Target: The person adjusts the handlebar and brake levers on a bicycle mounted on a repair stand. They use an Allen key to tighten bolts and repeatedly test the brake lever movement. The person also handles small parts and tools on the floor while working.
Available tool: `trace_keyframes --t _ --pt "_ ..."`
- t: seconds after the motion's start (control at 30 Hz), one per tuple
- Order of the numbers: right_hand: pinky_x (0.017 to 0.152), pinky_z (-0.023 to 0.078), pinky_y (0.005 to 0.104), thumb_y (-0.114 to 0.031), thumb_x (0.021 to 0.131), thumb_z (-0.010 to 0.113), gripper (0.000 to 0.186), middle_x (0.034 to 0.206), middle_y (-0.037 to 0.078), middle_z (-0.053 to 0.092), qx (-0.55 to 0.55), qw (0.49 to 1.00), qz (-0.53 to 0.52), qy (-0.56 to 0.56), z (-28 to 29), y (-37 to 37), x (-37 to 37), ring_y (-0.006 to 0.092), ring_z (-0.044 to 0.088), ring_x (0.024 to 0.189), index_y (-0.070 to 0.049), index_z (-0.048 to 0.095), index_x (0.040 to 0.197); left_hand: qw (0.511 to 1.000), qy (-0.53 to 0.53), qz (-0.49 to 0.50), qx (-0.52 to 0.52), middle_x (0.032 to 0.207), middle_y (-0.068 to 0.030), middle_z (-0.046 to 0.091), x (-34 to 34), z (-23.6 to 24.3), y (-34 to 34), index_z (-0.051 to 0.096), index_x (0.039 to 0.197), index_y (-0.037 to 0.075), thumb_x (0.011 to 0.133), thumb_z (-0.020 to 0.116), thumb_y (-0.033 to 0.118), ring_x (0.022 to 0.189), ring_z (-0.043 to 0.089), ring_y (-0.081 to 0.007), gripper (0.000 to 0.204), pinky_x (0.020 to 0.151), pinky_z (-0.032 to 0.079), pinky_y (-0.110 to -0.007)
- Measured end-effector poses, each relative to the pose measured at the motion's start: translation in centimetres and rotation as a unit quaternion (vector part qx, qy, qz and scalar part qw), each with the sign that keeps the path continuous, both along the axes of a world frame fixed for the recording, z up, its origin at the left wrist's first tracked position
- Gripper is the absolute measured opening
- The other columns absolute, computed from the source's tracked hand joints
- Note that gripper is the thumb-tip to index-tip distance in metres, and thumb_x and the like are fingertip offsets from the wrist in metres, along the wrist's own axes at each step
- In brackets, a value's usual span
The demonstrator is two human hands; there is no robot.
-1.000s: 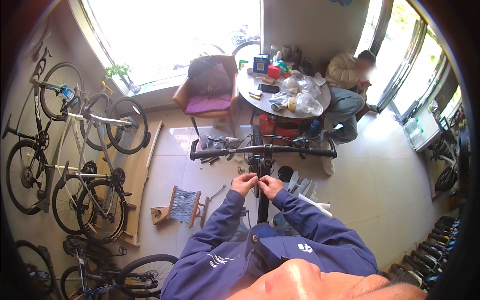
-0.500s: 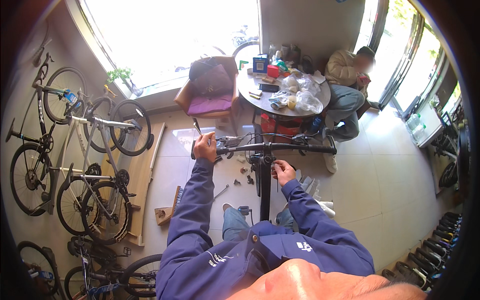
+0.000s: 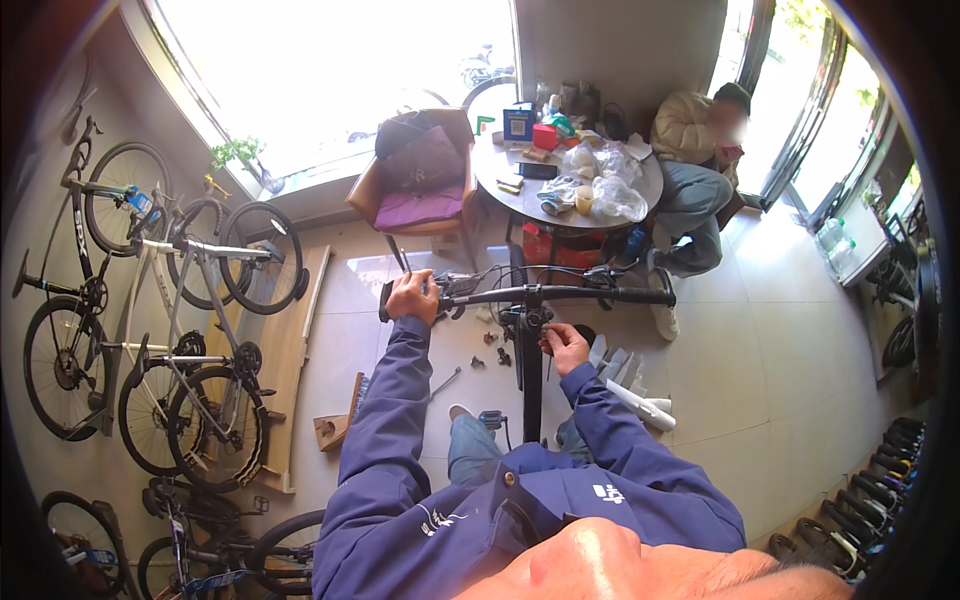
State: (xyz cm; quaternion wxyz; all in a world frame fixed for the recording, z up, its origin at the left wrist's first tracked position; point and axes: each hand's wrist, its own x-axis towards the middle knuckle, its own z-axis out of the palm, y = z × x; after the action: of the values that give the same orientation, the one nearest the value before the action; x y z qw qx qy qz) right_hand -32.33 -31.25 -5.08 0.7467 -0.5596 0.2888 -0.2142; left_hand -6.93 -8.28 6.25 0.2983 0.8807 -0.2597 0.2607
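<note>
Handlebar Spans the Frame's Centre

Left hand curls at its left end, likely to steady it; whether it closes fully, I cannot tell. Right hand bunches its fingertips beside the stem, probably for fine control; anything pinched is too small to tell. Handlebar looks smooth, round, matte black.

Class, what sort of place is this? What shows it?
Probably a bicycle shop or workshop: several bicycles at the left, a handlebar in the middle, and small loose parts on the floor.
</note>
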Motion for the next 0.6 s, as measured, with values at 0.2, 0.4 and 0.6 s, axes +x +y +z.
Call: trace_keyframes --t 0.2,0.4,0.6 --pt "0.084 0.065 0.0323 -0.007 0.109 0.064 0.015 0.105 0.008 0.078 0.011 0.999 0.025 -0.034 0.0 -0.4 0.1 0.0183 0.077 0.091 -0.002 0.069 0.122 1.0 -0.013 -0.006 -0.009 0.106 -0.0086 0.08 -0.1 0.0 -0.1 0.082 0.103 0.017 0.092 0.075 0.024 0.103 0.074 -0.0323 0.016 0.092 0.059 -0.043" --pt "0.086 0.064 0.0317 -0.004 0.108 0.065 0.013 0.108 0.01 0.077 0.027 0.997 0.039 -0.056 0.0 -1.0 -0.2 0.0162 0.076 0.095 0.001 0.07 0.119 1.0 -0.02 -0.003 0.005 0.105 -0.006 0.08 -0.1 0.1 -0.2 0.081 0.102 0.017 0.092 0.074 0.024 0.104 0.073 -0.0297 0.015 0.093 0.058 -0.041" --pt "0.083 0.062 0.0288 -0.004 0.102 0.073 0.013 0.104 0.005 0.078 -0.187 0.981 0.038 -0.017 0.6 -1.8 -0.9 0.0134 0.074 0.091 -0.001 0.076 0.115 1.0 -0.015 0.001 0.0 0.105 -0.007 0.08 -0.3 0.0 -0.5 0.081 0.102 0.017 0.091 0.074 0.024 0.104 0.074 -0.0306 0.015 0.092 0.059 -0.042"
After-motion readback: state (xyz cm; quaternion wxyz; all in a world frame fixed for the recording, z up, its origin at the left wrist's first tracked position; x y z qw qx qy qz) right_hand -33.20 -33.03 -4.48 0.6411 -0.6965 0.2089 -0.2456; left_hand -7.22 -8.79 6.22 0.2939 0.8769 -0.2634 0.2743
